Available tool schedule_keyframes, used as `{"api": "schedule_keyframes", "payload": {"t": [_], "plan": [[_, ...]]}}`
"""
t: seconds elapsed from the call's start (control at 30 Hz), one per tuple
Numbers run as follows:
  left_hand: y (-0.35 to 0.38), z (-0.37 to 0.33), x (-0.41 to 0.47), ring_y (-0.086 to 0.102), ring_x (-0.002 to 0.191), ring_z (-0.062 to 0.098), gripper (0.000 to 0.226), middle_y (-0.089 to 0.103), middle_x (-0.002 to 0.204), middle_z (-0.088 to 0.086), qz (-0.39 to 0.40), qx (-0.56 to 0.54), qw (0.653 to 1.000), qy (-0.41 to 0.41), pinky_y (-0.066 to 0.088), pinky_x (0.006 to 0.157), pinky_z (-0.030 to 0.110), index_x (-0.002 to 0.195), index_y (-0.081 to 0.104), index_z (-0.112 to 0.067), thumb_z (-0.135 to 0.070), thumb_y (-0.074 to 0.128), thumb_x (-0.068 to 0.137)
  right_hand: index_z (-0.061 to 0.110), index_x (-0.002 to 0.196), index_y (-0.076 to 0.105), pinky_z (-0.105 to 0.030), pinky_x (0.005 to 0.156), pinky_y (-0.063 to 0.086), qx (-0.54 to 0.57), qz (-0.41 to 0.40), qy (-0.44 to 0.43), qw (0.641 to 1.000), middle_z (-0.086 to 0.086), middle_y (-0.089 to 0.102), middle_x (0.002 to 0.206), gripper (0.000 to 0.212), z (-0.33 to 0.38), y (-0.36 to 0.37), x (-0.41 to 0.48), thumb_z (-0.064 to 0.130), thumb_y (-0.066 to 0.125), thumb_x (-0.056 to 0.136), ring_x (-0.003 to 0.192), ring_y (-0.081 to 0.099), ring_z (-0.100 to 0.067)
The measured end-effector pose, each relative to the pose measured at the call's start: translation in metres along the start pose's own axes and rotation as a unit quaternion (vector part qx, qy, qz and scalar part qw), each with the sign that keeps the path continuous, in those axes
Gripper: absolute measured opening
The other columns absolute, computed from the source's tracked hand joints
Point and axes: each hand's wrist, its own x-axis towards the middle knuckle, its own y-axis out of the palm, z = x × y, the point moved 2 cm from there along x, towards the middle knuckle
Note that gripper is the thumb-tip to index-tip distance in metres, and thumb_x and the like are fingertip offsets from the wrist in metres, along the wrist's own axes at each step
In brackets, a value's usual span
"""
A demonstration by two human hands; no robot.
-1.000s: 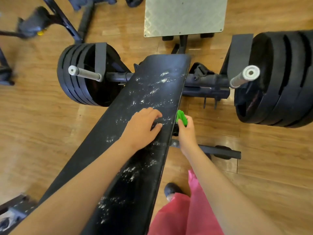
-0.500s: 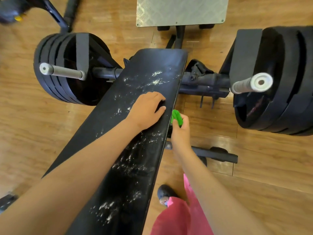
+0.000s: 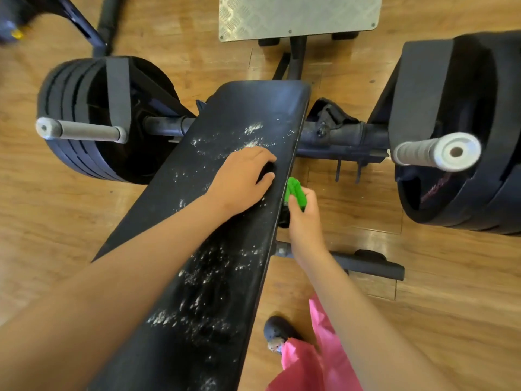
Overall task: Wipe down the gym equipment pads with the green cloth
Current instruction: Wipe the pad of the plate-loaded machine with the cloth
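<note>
While left hand (image 3: pixel 242 182) lies palm-down on pad (image 3: pixel 253 108) — fingers relaxed, right hand (image 3: pixel 306 221) pinches green cloth (image 3: pixel 295 191) beside it.

Inventory by kind:
- 1 black pad (image 3: pixel 231 122)
- 1 green cloth (image 3: pixel 294 190)
- 2 hands: left hand (image 3: pixel 239 182), right hand (image 3: pixel 306 218)
- 2 weight-plate stacks: left stack (image 3: pixel 84 153), right stack (image 3: pixel 479 108); the plates in each stack cannot be counted reliably
- 2 grey bar ends: left bar end (image 3: pixel 79 131), right bar end (image 3: pixel 434 152)
- 1 metal tread plate (image 3: pixel 298 15)
- 1 dark shoe (image 3: pixel 277 330)
</note>
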Motion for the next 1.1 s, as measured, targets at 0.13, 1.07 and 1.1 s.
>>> {"api": "schedule_keyframes", "payload": {"t": [0.13, 1.07, 1.1], "plan": [[0.005, -0.003, 0.019, 0.057, 0.108, 0.023, 0.03, 0.064, 0.115, 0.003, 0.002, -0.003, 1.0, -0.012, 0.041, 0.098, 0.039, 0.115, 0.062, -0.011, -0.025, 0.053, 0.09, 0.027, 0.11, 0.052, -0.026, 0.082, 0.046, -0.007, 0.007, 0.004, 1.0, 0.003, 0.06, 0.108, 0.017, 0.001, -0.004, 0.005, 0.017, 0.043, 0.1, 0.099, 0.056, -0.009], [0.009, 0.006, 0.025, 0.054, 0.11, 0.019, 0.025, 0.063, 0.117, 0.0, -0.021, -0.072, 0.997, -0.015, 0.038, 0.097, 0.03, 0.113, 0.064, -0.013, -0.022, 0.057, 0.091, 0.017, 0.113, 0.055, -0.039, 0.09, 0.047, -0.008, -0.043, 0.003, 0.999, -0.009, 0.062, 0.111, 0.018, 0.015, 0.003, 0.093, 0.013, 0.044, 0.099, 0.101, 0.059, -0.023], [0.008, 0.005, 0.024, 0.055, 0.111, 0.02, 0.027, 0.063, 0.119, 0.0, -0.019, -0.07, 0.997, -0.012, 0.038, 0.098, 0.03, 0.116, 0.063, -0.012, -0.023, 0.056, 0.093, 0.016, 0.116, 0.054, -0.04, 0.092, 0.047, -0.018, -0.047, -0.001, 0.999, -0.009, 0.062, 0.113, 0.02, 0.019, 0.004, 0.102, 0.013, 0.044, 0.099, 0.103, 0.058, -0.024]]}}
